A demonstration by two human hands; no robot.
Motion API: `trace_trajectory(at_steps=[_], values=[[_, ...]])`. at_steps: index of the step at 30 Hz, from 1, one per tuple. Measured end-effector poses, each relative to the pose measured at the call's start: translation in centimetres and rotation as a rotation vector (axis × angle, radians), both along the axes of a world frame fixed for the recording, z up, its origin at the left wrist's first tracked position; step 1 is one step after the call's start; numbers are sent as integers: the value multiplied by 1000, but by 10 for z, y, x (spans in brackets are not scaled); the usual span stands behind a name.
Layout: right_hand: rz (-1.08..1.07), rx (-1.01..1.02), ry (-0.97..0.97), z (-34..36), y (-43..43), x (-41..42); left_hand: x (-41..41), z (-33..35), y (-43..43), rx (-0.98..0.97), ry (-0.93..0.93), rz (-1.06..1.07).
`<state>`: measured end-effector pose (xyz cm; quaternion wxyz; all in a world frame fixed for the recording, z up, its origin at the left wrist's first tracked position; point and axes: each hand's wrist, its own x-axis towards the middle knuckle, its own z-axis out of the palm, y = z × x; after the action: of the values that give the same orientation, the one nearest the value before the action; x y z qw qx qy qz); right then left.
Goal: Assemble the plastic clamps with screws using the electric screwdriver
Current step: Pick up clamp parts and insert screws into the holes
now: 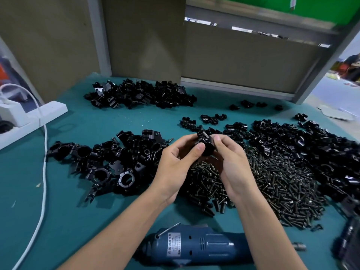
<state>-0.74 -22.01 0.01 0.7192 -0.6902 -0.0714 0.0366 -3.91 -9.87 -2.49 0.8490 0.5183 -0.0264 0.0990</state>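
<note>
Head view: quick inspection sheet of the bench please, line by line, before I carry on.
Surface: green mat, a few pale specks.
Job's things: black clamp held above the screw pile; left clamp pile, far clamp pile, right clamp pile; blue electric screwdriver lying at the near edge, untouched.
Clutter: paper scrap far right; dark object at the right edge, unclear.
Hands: left hand and right hand both pinch the black clamp.
Cables: white cable runs down the left side, past the power strip.
Surroundings: cardboard panels behind the bench.
</note>
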Motion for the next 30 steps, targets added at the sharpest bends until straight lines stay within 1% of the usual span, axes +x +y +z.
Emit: trace_trajectory(at_steps=[2, 3, 4, 6, 9, 11, 13, 16, 19, 21, 24, 26, 27, 28, 30], values=[[-52, -84, -38, 3, -11, 5, 2, 1, 2, -133, 17, -30], [-98, -160, -75, 5, -20, 9, 2, 3, 3, -212, 28, -51], [-157, -268, -126, 8, -31, 14, 2, 5, 5, -278, 40, -78], [-260, -537, -224, 8, -59, 25, 1, 7, 9, -347, 53, -132], [-351, -901, -225, 1, -101, 42, 2, 8, 13, -368, 67, -187], [-312, -1043, -166, -2, -118, 51, 2, 7, 14, -375, 84, -207], [-210, -1148, -107, -5, -123, 56, 3, 6, 15, -385, 87, -220], [-120, -1302, -91, -12, -120, 60, 3, 4, 15, -407, 92, -231], [-137, -1291, -109, -13, -120, 62, 3, 3, 14, -421, 98, -238], [-136, -1265, -102, -12, -122, 62, 3, 2, 14, -396, 96, -238], [-132, -1215, -77, -11, -125, 62, 3, 2, 13, -356, 102, -236], [-177, -1143, -100, -12, -125, 59, 3, 2, 13, -333, 110, -233], [-222, -1039, -119, -13, -125, 57, 3, 2, 12, -322, 112, -233], [-259, -857, -122, -11, -124, 54, 3, 1, 12, -316, 112, -233], [-226, -371, -55, -5, -117, 46, 3, 1, 12, -317, 109, -231]])
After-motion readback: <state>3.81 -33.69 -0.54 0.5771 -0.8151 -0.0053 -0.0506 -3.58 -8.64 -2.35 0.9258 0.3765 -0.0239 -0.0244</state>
